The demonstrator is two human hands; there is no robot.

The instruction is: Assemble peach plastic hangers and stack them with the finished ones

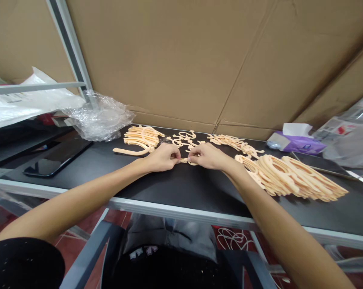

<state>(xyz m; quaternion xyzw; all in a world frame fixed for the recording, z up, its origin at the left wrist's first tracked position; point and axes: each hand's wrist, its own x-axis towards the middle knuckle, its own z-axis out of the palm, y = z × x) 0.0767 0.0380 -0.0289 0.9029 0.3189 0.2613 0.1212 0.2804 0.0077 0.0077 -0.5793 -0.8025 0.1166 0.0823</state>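
Observation:
My left hand (162, 157) and my right hand (206, 156) meet above the black tabletop (181, 188), both pinching a small peach-coloured curved plastic piece (186, 161). Its middle is partly hidden by my fingers. Behind my left hand lies a stack of curved peach plastic strips (142, 138), and a tangle of thin linked pieces (183, 138) lies beyond both hands. Further peach pieces (234, 143) lie behind my right hand. A large heap of wide curved pieces (290, 177) lies to its right.
A dark glossy tablet (57, 158) lies on the table's left side, near crumpled bubble wrap (100, 118). A purple tissue packet (296, 141) sits at the back right. Cardboard sheets (175, 56) line the wall behind. The table's metal front edge (181, 210) runs beneath my forearms.

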